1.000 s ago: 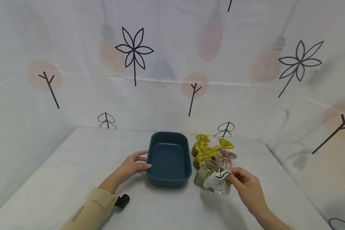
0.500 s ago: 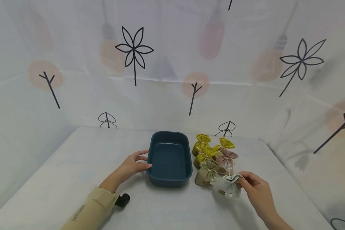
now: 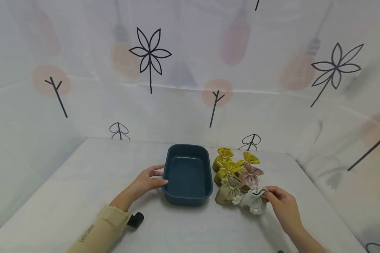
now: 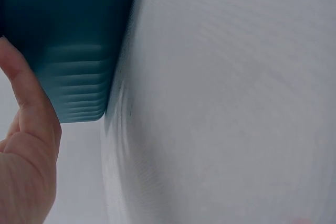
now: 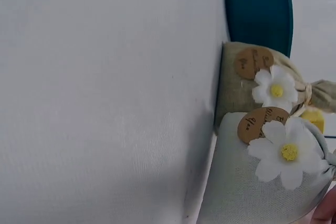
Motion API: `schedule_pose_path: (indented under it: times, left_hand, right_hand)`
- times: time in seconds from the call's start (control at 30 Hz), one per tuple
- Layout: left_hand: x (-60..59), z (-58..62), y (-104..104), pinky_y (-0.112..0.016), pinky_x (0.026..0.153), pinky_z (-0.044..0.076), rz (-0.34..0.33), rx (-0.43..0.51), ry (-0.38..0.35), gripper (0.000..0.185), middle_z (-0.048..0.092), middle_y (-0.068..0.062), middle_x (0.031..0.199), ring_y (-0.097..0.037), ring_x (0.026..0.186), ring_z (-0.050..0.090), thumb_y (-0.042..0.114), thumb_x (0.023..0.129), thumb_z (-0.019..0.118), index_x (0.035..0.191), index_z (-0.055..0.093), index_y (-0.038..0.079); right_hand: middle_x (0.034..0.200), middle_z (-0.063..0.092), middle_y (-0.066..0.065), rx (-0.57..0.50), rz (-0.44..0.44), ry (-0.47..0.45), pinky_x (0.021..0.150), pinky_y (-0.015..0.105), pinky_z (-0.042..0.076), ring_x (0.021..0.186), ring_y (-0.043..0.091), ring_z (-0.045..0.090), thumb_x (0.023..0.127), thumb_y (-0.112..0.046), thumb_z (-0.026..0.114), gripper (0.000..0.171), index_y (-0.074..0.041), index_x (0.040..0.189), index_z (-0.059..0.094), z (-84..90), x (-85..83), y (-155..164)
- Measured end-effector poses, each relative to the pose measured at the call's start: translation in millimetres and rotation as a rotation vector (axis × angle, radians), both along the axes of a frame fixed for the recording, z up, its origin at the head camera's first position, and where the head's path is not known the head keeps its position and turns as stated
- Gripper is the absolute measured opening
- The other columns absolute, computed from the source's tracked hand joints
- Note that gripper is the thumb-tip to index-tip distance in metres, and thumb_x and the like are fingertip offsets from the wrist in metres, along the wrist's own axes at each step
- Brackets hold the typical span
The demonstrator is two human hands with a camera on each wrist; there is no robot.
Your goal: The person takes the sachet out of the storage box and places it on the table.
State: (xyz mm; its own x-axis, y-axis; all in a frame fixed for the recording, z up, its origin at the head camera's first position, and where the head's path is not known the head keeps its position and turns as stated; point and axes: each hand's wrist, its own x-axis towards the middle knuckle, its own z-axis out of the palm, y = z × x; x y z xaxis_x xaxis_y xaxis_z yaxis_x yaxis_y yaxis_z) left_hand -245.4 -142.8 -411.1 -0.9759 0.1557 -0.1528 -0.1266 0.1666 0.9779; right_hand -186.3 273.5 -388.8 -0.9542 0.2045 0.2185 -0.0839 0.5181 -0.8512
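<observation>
A small pale grey drawstring pouch (image 3: pixel 254 201), with a white fabric flower and a round brown tag, is pinched at its gathered top by my right hand (image 3: pixel 283 207). It is low by the table, touching or almost touching the olive pouch (image 3: pixel 228 191) at its left. Behind them, yellow-topped pouches (image 3: pixel 227 169) and a dusky pink pouch (image 3: pixel 250 174) crowd together. My left hand (image 3: pixel 147 182) rests against the left side of a dark teal bin (image 3: pixel 187 202), fingers fairly straight. In the left wrist view its thumb (image 4: pixel 26 85) lies along the ribbed outer wall, tip near the rim.
The pouches stand close to the bin's right side. A small black object (image 3: pixel 136 220) shows beside the left sleeve (image 3: pixel 98 228). Patterned white cloth (image 3: pixel 190 70) hangs behind the white table (image 3: pixel 183 232).
The pale grey pouch moved right, away from in front of the olive pouch, then slightly back left and lower beside it, held by my right hand. My left hand and the bin stayed put.
</observation>
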Motion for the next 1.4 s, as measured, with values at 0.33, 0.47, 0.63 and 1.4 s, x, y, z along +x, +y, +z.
schedule_pose_path:
  times: [0.33,0.47,0.63,1.4]
  left_hand:
    - [-1.1,0.7,0.0,-0.035,0.082,0.051,-0.013,0.007,0.002,0.073,0.051,-0.017,0.120,-0.021,0.091,0.061,0.016,0.077,0.078,0.139,0.041,0.013]
    - [-1.8,-0.5,0.1,-0.035,0.082,0.051,-0.014,0.022,-0.003,0.074,0.050,-0.017,0.119,-0.022,0.090,0.061,0.016,0.075,0.079,0.139,0.042,0.014]
    - [-1.6,-1.7,0.5,-0.035,0.082,0.051,-0.011,0.030,-0.002,0.074,0.050,-0.017,0.119,-0.021,0.090,0.061,0.015,0.075,0.079,0.139,0.042,0.013]
    - [2.1,1.8,3.0,-0.035,0.080,0.052,0.036,0.010,0.014,0.071,0.052,-0.016,0.119,-0.020,0.088,0.061,0.014,0.075,0.079,0.137,0.045,0.012]
  right_hand:
    - [0.083,0.066,0.003,-0.072,-0.017,-0.017,0.064,0.022,0.051,0.073,0.006,0.059,0.091,-0.016,0.057,0.024,0.005,0.100,0.063,-20.1,-28.3,14.3]
    - [0.085,0.066,0.003,-0.107,-0.012,0.043,0.061,0.019,0.051,0.075,0.008,0.060,0.091,-0.023,0.060,0.026,0.001,0.099,0.065,-49.8,-53.3,30.5]
    - [0.092,0.064,0.005,-0.148,-0.057,0.045,0.063,0.016,0.051,0.077,0.008,0.061,0.093,-0.023,0.058,0.026,0.001,0.103,0.063,-72.7,-72.6,34.5]
    - [0.103,0.063,0.003,-0.124,-0.050,-0.005,0.073,0.017,0.046,0.087,0.014,0.058,0.092,-0.034,0.058,0.036,-0.007,0.116,0.062,-66.5,-76.1,40.3]
